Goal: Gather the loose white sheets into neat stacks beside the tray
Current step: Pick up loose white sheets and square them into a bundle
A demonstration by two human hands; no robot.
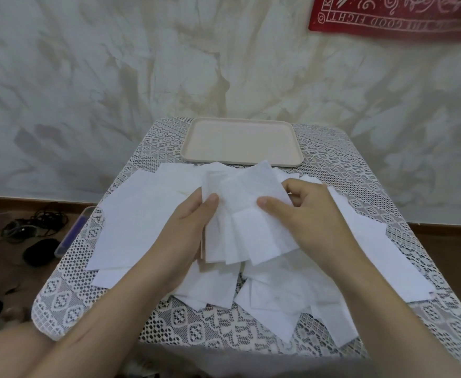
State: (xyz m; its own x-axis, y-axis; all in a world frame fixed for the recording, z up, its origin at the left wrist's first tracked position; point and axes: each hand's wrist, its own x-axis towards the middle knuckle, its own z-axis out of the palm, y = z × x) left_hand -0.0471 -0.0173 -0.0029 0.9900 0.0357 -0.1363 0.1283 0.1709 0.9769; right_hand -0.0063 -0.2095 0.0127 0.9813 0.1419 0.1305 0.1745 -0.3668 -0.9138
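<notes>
A fanned bundle of white sheets is held above the middle of the table. My left hand grips its left edge, thumb on top. My right hand grips the right side, thumb pressed on the top sheet. Several loose white sheets lie scattered over the table on the left, on the right, and in a pile under my hands. A beige tray sits at the far end of the table with nothing in it. One sheet's corner overlaps the tray's near rim.
The small table wears a white lace cloth. Left of it on the brown floor lie black cables, a dark object and a clear box with a purple inside. A pale sheet-covered wall stands behind, with a red cloth hung up.
</notes>
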